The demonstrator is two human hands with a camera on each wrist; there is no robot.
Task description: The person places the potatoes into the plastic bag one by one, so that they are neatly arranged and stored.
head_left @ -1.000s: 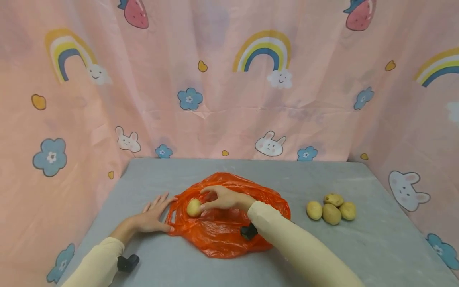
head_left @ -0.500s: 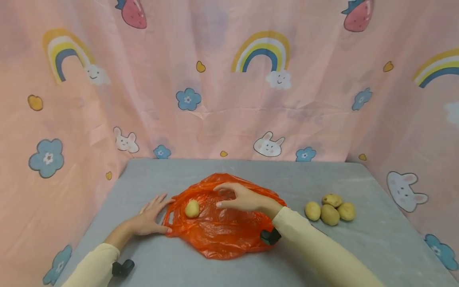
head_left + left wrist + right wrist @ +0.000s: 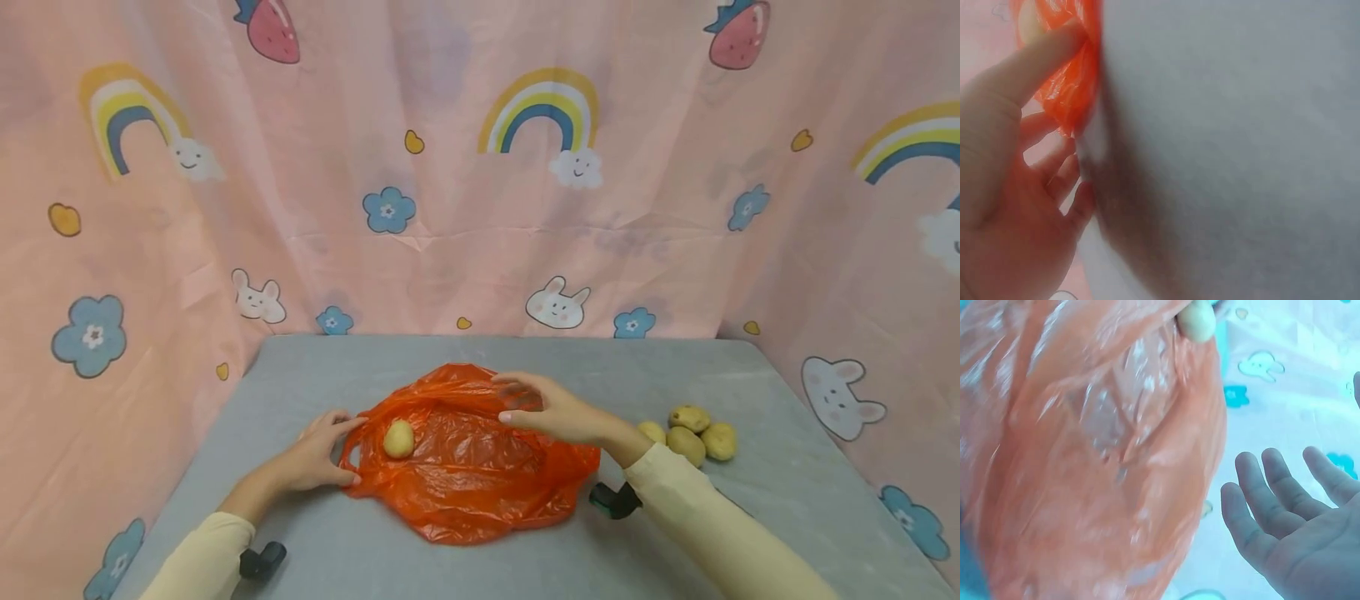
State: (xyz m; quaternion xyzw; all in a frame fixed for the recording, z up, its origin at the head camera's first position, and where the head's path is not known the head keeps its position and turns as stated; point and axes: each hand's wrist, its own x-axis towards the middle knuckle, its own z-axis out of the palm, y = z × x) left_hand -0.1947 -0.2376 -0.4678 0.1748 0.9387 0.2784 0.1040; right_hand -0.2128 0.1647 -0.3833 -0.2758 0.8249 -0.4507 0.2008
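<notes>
An orange-red plastic bag (image 3: 480,467) lies flattened on the grey table, its handle end to the left. One potato (image 3: 398,438) sits at that end, also partly visible in the left wrist view as a pale shape (image 3: 1030,24). My left hand (image 3: 1010,187) rests at the handles, thumb and forefinger spread apart and touching the plastic. Above the right part of the bag hovers my right hand (image 3: 551,410), fingers loosely bent and nothing in them. In the right wrist view its fingers (image 3: 1272,494) stand apart, beside the bag.
Several more potatoes (image 3: 686,447) are grouped on the table (image 3: 780,500) to the right, partly hidden behind the right forearm. A pink patterned curtain (image 3: 450,275) hangs behind the table and along both sides.
My right hand has let go of the potato at the bag's left end and moved right across the bag. The left hand has stayed at the handles.
</notes>
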